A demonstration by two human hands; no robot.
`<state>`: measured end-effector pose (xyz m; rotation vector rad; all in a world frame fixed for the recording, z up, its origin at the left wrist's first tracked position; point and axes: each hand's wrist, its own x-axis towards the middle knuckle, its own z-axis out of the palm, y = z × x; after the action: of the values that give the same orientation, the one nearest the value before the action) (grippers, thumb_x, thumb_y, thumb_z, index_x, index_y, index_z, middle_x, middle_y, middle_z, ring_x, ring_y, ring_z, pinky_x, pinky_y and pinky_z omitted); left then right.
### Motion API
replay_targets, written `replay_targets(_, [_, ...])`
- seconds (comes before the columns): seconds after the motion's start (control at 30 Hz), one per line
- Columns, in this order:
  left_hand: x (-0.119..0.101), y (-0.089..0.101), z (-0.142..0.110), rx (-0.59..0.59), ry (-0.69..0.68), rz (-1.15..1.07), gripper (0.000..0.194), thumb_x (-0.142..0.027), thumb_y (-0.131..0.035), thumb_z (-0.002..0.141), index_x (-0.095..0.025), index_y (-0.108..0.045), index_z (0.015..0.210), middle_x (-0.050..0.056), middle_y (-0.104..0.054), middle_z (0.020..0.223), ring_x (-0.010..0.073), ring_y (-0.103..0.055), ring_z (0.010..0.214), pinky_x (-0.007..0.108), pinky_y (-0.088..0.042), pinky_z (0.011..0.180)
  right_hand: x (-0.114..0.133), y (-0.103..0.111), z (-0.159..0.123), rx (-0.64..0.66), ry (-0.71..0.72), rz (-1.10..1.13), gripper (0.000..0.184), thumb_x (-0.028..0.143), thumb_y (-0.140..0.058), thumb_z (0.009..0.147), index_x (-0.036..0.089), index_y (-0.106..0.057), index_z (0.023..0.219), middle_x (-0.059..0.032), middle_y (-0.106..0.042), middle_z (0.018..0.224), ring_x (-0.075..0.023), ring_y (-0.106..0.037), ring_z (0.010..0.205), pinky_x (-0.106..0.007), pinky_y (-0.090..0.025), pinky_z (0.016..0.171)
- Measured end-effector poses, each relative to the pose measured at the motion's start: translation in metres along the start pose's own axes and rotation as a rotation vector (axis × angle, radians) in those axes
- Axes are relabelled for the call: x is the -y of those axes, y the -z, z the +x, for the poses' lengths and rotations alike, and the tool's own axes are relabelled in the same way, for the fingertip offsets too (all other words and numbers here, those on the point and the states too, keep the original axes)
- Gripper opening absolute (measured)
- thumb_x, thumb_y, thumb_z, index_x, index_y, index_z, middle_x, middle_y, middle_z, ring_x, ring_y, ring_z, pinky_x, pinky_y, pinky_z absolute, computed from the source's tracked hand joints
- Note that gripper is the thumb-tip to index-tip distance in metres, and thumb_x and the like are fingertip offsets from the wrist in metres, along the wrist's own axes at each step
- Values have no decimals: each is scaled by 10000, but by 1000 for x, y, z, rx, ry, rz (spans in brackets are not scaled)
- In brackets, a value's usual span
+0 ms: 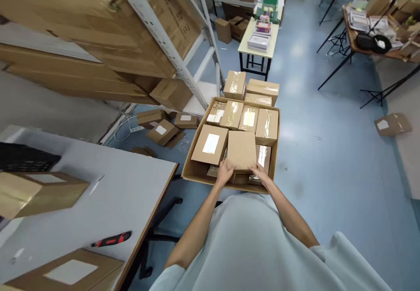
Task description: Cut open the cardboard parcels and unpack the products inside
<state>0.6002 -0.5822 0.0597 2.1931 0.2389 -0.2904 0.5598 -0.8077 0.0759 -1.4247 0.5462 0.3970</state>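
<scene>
Both my hands grip a plain brown cardboard box by its near corners, over a large open carton. My left hand is closed on the box's left side, and my right hand on its right side. Left of it lies a box with a white label. Several taped small boxes fill the carton's far end, among them a clear-taped box. Another taped box sits lower, beside my right hand. What lies beneath the held box is mostly hidden.
At left, a grey table bears a red-and-black cutter and boxes. A metal shelf frame with big cartons rises behind it. More boxes stand just past the carton. Blue floor stretches to the right.
</scene>
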Motion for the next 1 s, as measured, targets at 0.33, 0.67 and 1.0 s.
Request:
replay_targets(0.33, [-47,133,-101,-508,-346,-118,664,-440,-688,1065,-229,-574,1684,133,-662,1572,304,-652,1468,467,-514,1294,56,-50,-111,194,162,119,946,634,-909,914,377,-536,1745,-71,-628,1711,-315,-757,1361,-522,-601,1202])
replay_targets(0.67, [92,251,-231,-1047,-16,136,675,-435,-584,1151,-229,-439,1777,175,-590,1713,342,-543,1601,555,-441,1355,6,-317,-104,762,36,-108,645,604,-897,884,323,-734,1441,-60,-792,1427,-223,-794,1048,-409,-660,1051])
replay_targets(1.0, [247,312,-268,-872,269,257,581,-210,-482,1083,-92,-613,1636,219,-615,1689,416,-540,1604,613,-466,1336,-130,-532,-149,954,-281,-313,341,584,-782,931,275,-695,1046,-13,-806,972,-227,-757,992,-394,-642,1002])
